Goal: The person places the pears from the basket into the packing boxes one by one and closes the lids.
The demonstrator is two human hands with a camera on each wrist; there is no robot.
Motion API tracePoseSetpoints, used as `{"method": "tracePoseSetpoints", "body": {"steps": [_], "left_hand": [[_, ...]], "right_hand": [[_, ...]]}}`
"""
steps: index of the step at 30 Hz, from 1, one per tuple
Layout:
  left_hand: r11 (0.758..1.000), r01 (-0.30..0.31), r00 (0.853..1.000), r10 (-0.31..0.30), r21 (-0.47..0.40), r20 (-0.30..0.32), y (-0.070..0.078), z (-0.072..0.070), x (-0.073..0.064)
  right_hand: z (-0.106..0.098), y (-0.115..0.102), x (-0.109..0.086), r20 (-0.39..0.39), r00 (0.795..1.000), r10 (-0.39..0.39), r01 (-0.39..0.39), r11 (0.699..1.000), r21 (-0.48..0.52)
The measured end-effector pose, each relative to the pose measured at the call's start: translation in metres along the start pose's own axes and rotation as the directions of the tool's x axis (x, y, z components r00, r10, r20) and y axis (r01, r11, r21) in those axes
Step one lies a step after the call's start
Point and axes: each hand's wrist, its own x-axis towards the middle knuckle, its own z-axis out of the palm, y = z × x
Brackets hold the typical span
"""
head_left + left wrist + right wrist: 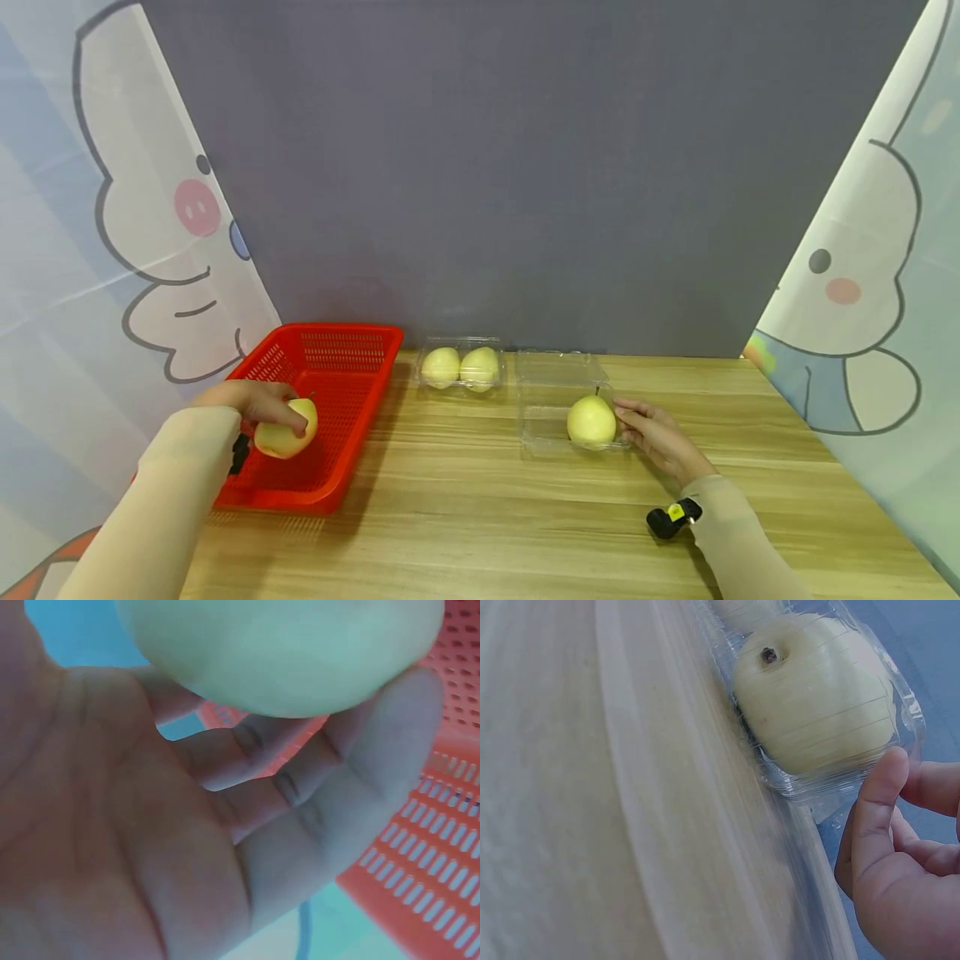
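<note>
A yellow-green pear [288,432] is gripped by my left hand [258,404], over the red plastic basket [352,467]. In the left wrist view the underside of that pear [292,660] shows against my curled fingers [360,772]. My right hand [663,437] pinches the right edge of a clear plastic box [543,425], whose lid [558,367] stands open at the back. One pear [592,420] sits in the right half of this box, stem up. In the right wrist view, thumb and forefinger meet at the corner of the box, close beside the pear [810,697].
Left of the open box, another clear plastic box [461,340] holds two pears [480,369]. Both boxes stand near the grey back panel [480,167] on a wooden table [465,500]. Printed cloth screens [862,250] flank the table on both sides.
</note>
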Motion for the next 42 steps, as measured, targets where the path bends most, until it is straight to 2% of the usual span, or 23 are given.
{"method": "tracePoseSetpoints", "body": {"steps": [4,13,20,31,42], "left_hand": [[0.999,0.012,1.0,-0.012,-0.031,-0.008,0.009,-0.001,-0.002],[0.999,-0.01,1.0,0.009,-0.053,-0.021,0.026,-0.002,-0.009],[0.999,-0.052,0.998,0.052,0.002,-0.039,0.036,0.0,-0.009],[0.995,-0.097,0.994,0.097,0.001,-0.042,0.053,0.003,-0.008],[0.985,-0.159,0.985,0.163,0.069,-0.056,0.078,0.005,-0.006]], "right_hand": [[0.0,0.0,0.0,0.008,1.0,-0.001,0.001,1.0,0.004],[0.001,-0.002,-0.001,0.02,1.0,-0.008,0.007,1.0,0.01],[0.001,-0.001,-0.001,0.023,1.0,-0.011,0.01,1.0,0.012],[0.0,-0.002,-0.002,0.017,1.0,-0.004,0.004,1.0,0.01],[0.002,-0.002,-0.001,0.028,1.0,-0.01,0.01,1.0,0.006]]}}
